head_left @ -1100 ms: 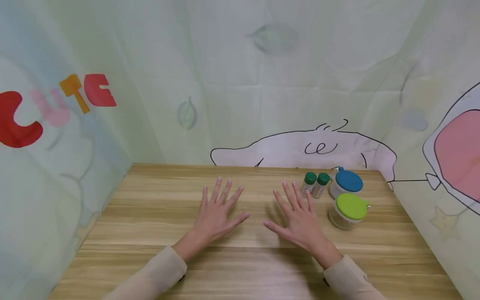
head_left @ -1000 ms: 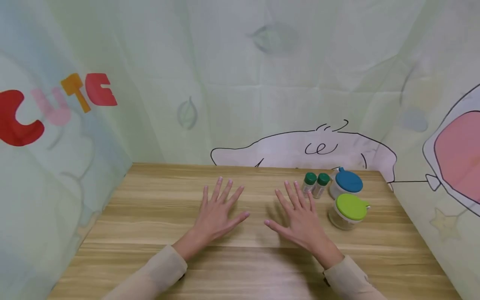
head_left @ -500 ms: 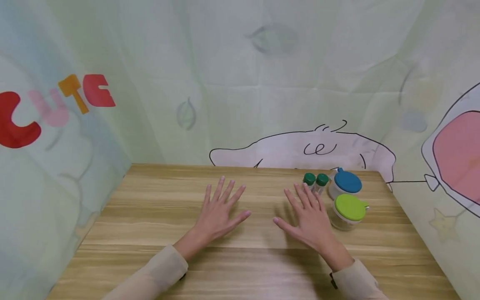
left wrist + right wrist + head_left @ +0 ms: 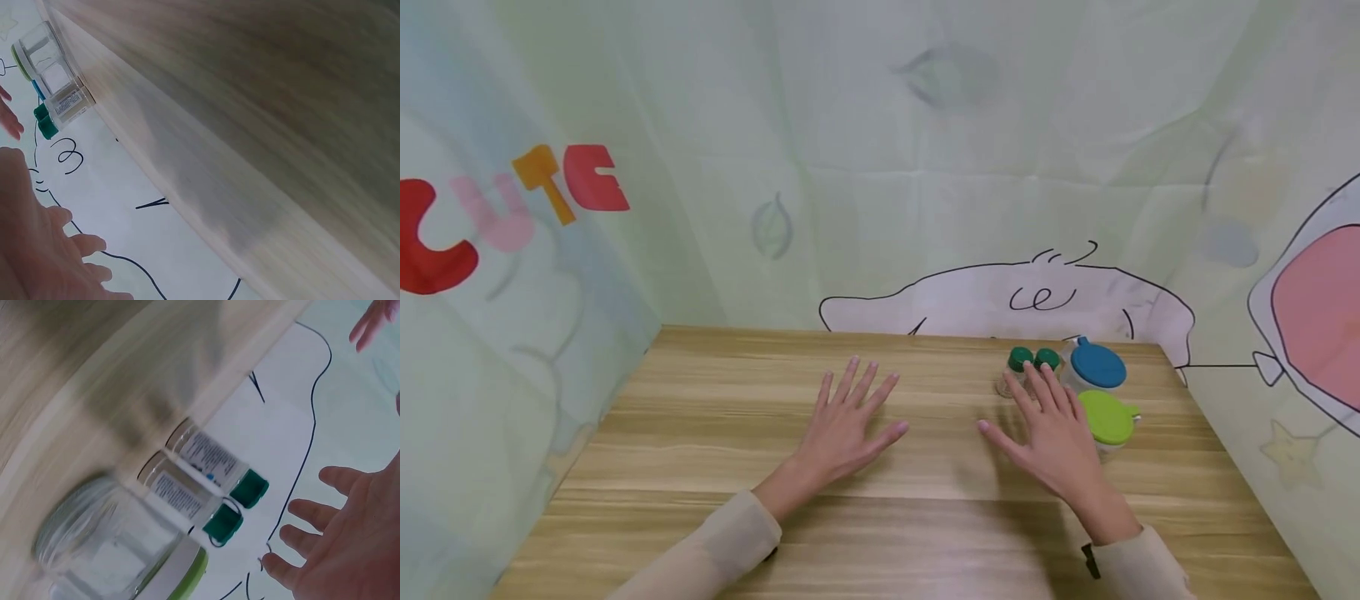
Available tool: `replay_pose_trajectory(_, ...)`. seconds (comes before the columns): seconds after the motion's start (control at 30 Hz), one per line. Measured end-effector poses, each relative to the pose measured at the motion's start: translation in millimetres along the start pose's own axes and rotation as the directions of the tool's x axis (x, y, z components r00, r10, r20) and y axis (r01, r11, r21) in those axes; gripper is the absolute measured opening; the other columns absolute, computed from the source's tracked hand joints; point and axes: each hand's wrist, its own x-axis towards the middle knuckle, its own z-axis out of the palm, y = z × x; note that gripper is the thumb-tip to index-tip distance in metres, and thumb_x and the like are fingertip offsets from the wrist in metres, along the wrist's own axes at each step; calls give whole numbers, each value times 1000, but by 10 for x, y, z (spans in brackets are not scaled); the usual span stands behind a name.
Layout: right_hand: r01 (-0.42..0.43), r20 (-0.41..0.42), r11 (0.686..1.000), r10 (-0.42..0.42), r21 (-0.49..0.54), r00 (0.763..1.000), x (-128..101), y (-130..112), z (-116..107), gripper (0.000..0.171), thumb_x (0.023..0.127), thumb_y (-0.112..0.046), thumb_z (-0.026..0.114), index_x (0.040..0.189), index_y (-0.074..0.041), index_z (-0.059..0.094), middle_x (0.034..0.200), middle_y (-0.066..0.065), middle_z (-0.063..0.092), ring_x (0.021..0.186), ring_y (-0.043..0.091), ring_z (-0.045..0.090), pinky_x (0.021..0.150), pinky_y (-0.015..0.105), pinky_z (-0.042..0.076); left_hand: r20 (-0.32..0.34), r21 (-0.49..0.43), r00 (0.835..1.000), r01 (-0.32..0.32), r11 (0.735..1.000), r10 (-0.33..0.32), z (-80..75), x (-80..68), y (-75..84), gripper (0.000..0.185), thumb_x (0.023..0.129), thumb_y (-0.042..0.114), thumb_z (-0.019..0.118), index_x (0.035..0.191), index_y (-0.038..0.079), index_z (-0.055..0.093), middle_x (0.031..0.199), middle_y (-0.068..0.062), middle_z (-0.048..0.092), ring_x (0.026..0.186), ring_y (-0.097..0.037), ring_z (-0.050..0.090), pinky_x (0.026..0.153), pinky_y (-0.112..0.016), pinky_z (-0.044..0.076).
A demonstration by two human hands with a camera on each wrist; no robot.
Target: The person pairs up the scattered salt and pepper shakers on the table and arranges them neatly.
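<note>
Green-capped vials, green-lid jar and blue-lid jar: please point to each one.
green-capped vials (image 4: 206, 464), right wrist view, on the labelled side of one vial.
green-lid jar (image 4: 1108, 419), head view, on its lid top.
blue-lid jar (image 4: 1098, 365), head view, on its lid top.

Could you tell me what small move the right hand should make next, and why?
Probably ease the right hand forward and curl its fingers round the nearer green-capped vial. The hand is open, its fingertips right by the two vials, holding nothing, while the left hand lies flat on the table.
</note>
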Motion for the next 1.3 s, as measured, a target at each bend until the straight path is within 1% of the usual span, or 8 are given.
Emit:
replay_pose_trajectory(0.17, 17, -25, 1000, -17, 3, 1000, -20, 112, -69, 100, 85, -62, 79, 164, -13, 40, 168, 24, 35, 158, 47, 23, 123, 72, 21, -18, -11, 1000, -6, 1000, 6, 18, 14, -19, 77, 105, 65, 46, 169, 27, 30, 176, -10, 19, 164, -37, 6, 129, -66, 4)
replay_pose_trajectory(0.27, 14, -40, 1000, -13, 20, 999, -56, 186, -100, 103, 82, -56, 85, 163, -10, 41, 166, 27, 35, 156, 50, 23, 121, 73, 21, -29, -11, 1000, -12, 1000, 12, 29, -1, -29, 76, 104, 64, 48, 168, 26, 32, 175, -11, 22, 164, -39, 9, 129, -66, 8)
replay_pose_trajectory(0.37, -16, -40, 1000, 16, 15, 999, -87, 259, -130, 99, 85, -52, 84, 162, -8, 41, 165, 29, 35, 154, 52, 25, 119, 75, 21, -28, -1, 1000, -14, 1000, 14, 32, -10, -31, 76, 104, 65, 48, 168, 27, 32, 175, -12, 22, 164, -39, 9, 129, -66, 8)
replay_pose_trajectory(0.63, -135, -29, 990, 135, 28, 990, -150, 420, -229, 68, 98, -29, 74, 154, -1, 49, 161, 35, 36, 150, 57, 28, 115, 77, 26, -33, 16, 999, -8, 1000, 8, 19, -23, -40, 76, 104, 65, 48, 168, 26, 33, 175, -11, 23, 164, -38, 9, 129, -66, 10)
replay_pose_trajectory(0.8, -185, -39, 982, 186, 27, 982, -175, 519, -290, 63, 98, -28, 71, 150, 1, 52, 158, 37, 37, 142, 61, 34, 110, 79, 30, -34, 4, 999, -10, 1000, 10, 14, -35, -35, 76, 104, 65, 48, 168, 26, 34, 175, -11, 22, 164, -39, 9, 129, -65, 8)
replay_pose_trajectory(0.97, -209, -19, 978, 209, 18, 978, -215, 621, -343, 61, 99, -29, 71, 147, 3, 53, 157, 39, 37, 140, 62, 35, 110, 79, 30, -9, -4, 1000, -5, 1000, 5, 32, -35, -21, 76, 105, 66, 46, 169, 27, 30, 176, -9, 19, 164, -37, 5, 130, -63, 2)
replay_pose_trajectory(1.13, -224, 19, 975, 224, 10, 974, -246, 698, -354, 57, 100, -29, 69, 146, 2, 55, 155, 39, 39, 137, 64, 37, 109, 80, 31, -13, 19, 1000, -4, 1000, 4, 39, -48, -33, 76, 105, 65, 46, 168, 27, 31, 175, -10, 20, 164, -38, 8, 130, -65, 7)
replay_pose_trajectory(1.3, -225, 16, 974, 225, -11, 974, -264, 723, -359, 52, 99, -28, 71, 137, 7, 62, 145, 38, 50, 126, 61, 50, 100, 74, 44, -12, 6, 1000, -5, 1000, 5, 37, -43, -21, 75, 106, 64, 45, 169, 26, 31, 176, -10, 19, 164, -37, 6, 130, -65, 8)
